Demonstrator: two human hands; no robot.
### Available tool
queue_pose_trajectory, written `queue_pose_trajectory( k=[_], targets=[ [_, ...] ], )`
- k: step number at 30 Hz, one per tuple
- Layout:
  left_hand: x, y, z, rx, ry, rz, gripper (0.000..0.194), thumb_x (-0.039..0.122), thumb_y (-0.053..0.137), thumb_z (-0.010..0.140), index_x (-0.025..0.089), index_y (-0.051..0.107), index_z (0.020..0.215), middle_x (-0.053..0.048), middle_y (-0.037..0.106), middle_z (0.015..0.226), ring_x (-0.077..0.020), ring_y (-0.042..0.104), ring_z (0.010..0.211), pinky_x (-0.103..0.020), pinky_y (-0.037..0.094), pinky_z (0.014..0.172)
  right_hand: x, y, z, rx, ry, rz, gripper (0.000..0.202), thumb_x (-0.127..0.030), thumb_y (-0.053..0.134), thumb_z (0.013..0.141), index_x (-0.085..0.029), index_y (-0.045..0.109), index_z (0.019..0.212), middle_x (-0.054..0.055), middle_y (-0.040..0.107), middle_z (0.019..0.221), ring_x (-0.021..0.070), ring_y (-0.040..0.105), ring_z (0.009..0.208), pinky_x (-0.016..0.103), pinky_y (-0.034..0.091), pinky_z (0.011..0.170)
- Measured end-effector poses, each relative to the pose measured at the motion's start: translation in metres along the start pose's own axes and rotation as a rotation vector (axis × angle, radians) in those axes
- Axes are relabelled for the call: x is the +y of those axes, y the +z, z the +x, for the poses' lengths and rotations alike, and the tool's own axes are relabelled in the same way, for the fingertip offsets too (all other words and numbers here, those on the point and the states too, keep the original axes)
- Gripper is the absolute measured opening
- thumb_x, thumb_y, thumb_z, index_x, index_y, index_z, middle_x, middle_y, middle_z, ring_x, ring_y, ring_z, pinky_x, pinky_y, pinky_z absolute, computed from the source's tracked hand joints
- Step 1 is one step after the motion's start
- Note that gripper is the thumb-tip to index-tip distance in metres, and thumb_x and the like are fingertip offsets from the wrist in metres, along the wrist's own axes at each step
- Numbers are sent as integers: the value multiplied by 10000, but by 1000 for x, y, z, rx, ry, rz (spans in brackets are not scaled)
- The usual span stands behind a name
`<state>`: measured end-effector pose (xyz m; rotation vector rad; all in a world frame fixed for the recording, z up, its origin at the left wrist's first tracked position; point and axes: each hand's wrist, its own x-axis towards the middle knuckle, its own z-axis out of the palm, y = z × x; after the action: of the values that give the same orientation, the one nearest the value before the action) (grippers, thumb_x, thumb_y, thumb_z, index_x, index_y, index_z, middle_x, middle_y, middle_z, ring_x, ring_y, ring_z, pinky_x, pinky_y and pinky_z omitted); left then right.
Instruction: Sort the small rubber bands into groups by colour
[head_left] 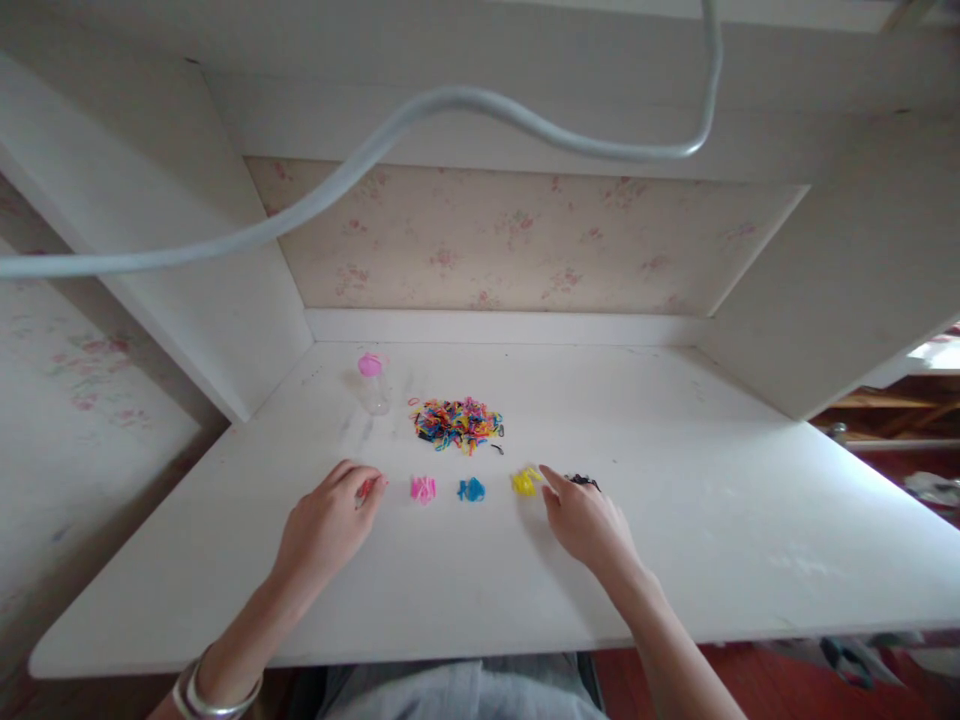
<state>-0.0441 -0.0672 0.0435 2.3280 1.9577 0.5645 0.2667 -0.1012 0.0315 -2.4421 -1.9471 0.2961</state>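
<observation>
Leftmost on the white desk point(465, 590), below a silvery, rounded metal bracelet point(193, 692) at its wrist, our left hand point(334, 510) lies with its fingers curled and its thumb and index tips drawn close together. A little cluster of red bands point(364, 489) shows between thumb and fingers, partly covered; whether a band is pinched there, we cannot tell.

Behind this hand we see a small clear bottle point(378, 400), smooth and see-through, with a rounded pink lid point(370, 364).

Next, just right of our left hand, sit the pink bands point(424, 489), a small squarish bundle of thin, glossy loops. Farther back, roughly midway between our hands, spreads the mixed heap point(459, 424), a low, tangled oval of slender loops in yellow, pink, blue, red and black, with a few strays at its edges. In front of it are the blue bands point(472, 490), a compact, slightly shiny clump.

Then come the yellow bands point(525, 481), bright and loosely bunched. At their right edge is our right hand point(590, 522), index finger stretched out towards them, thumb just below; the other fingers are mostly hidden, and we cannot tell whether the fingertip holds a band. Beyond its knuckles, the black bands point(583, 480) form a dark, stringy patch, partly hidden.
</observation>
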Motion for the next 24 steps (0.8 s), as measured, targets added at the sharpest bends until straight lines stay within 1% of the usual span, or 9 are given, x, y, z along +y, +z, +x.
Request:
queue_pose_trajectory(
  k=[3,6,8,10,12,15,19,21,24],
  targets=[
    [-4,-1,3,-20,0,-9,273,400,386,886,258,619,875,18,648,949,-129,615,760,-214,416,656,-5,-4,6,-33,1,-13,379,-352,337,902,-367,546,1219,82,697,907,222,653,807,291,413,644],
    [-8,-3,7,-40,6,-19,284,403,384,880,254,625,852,13,651,931,-131,614,758,-214,423,673,-3,-4,6,-11,-7,6,337,-373,343,903,-352,647,1046,59,699,880,203,647,809,268,397,637],
    [-8,-3,11,-64,13,-22,273,390,392,874,257,629,843,17,653,922,-130,615,753,-216,427,683,-2,-2,4,3,-4,19,348,-387,332,909,-338,673,962,45,699,872,190,644,800,254,383,619],
    [-4,-2,16,-96,27,-24,257,372,405,867,258,634,843,19,658,911,-129,616,742,-219,427,682,-1,0,1,9,-1,35,364,-394,323,914,-331,681,927,37,700,871,178,643,792,243,373,610],
    [2,0,23,-126,52,-33,248,358,412,864,255,637,848,15,663,905,-128,616,735,-222,426,684,0,2,-1,7,0,51,360,-398,328,915,-336,682,925,31,702,863,170,645,784,236,370,606],
    [14,6,33,-158,93,-54,233,336,423,865,250,640,859,5,665,919,-133,619,768,-231,424,713,0,3,-3,16,5,60,345,-391,332,913,-357,670,974,28,703,854,172,649,783,236,376,607],
    [28,17,48,-232,118,-30,207,308,450,856,256,650,845,5,661,951,-137,620,804,-234,419,710,-1,1,-1,53,19,36,359,-361,321,909,-385,595,1140,40,704,874,193,654,797,250,396,609],
    [31,24,56,-246,136,12,207,307,448,861,268,650,881,6,656,971,-141,620,812,-239,418,698,-2,0,0,40,2,17,373,-345,333,902,-387,560,1195,49,704,869,199,657,784,254,404,603],
    [33,32,68,-224,151,95,233,305,432,874,275,630,993,-9,639,1033,-158,618,849,-255,426,703,-4,0,2,6,-28,14,369,-323,345,900,-391,576,1180,50,708,865,190,663,773,249,414,610]
  ],
)
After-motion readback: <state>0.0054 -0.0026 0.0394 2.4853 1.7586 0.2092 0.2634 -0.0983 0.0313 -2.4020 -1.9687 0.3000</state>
